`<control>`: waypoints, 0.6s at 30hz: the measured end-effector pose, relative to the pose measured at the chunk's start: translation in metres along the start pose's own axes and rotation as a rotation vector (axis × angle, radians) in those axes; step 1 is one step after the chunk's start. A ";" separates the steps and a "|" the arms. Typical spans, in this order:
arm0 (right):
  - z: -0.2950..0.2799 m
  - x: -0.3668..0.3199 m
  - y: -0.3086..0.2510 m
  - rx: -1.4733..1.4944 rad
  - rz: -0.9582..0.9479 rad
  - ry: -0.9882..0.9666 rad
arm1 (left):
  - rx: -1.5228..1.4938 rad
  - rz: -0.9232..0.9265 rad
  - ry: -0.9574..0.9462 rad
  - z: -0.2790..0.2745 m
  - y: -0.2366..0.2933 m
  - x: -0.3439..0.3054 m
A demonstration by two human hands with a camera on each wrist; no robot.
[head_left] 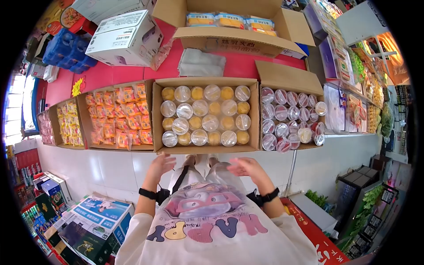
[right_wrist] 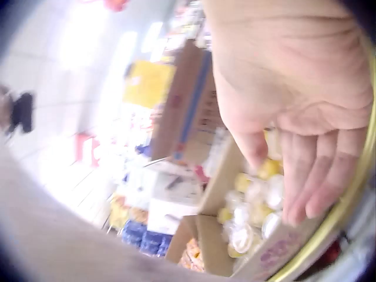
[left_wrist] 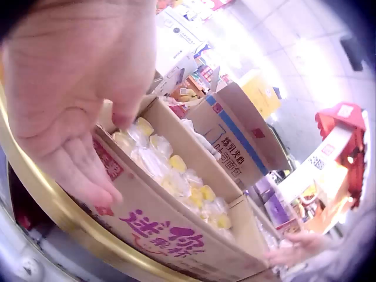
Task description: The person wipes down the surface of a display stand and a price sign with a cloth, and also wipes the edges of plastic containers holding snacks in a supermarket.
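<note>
Left hand [head_left: 162, 165] and right hand [head_left: 246, 167] are by the near edge of the counter [head_left: 240, 66], apart, fingers [left_wrist: 88, 182] loosely straight, forearms [head_left: 145, 205] forward.

Shop (cartons [left_wrist: 173, 239] of packaged snacks [head_left: 199, 107])

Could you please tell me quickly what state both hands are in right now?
Left hand: open, holding nothing, near the open brown cardboard box.
Right hand: open, also holding nothing.

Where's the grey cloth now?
Head view, upper part, just left of centre: the grey cloth lies on the red surface, between the yellow-cup carton and the packet box.
</note>
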State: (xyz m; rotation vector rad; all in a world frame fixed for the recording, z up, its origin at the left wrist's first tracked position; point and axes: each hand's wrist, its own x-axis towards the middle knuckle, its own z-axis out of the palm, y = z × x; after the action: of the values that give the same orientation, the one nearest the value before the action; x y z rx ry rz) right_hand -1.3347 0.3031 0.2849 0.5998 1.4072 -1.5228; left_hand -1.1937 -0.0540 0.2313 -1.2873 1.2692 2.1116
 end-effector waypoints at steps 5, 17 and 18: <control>0.039 0.003 -0.120 -0.803 -0.966 0.395 | 0.468 -0.003 -0.071 -0.009 -0.003 -0.020; 0.063 0.287 -0.248 -1.266 -0.951 0.090 | 0.185 0.301 0.287 -0.033 -0.041 -0.115; 0.067 0.284 -0.249 -1.193 -0.983 0.075 | 0.137 0.286 0.328 -0.039 -0.050 -0.120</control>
State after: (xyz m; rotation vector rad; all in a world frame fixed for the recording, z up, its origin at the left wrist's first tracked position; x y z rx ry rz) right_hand -1.6586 0.1264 0.1796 -0.8881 2.4686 -0.9542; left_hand -1.0774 -0.0431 0.2999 -1.5113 1.7978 2.0034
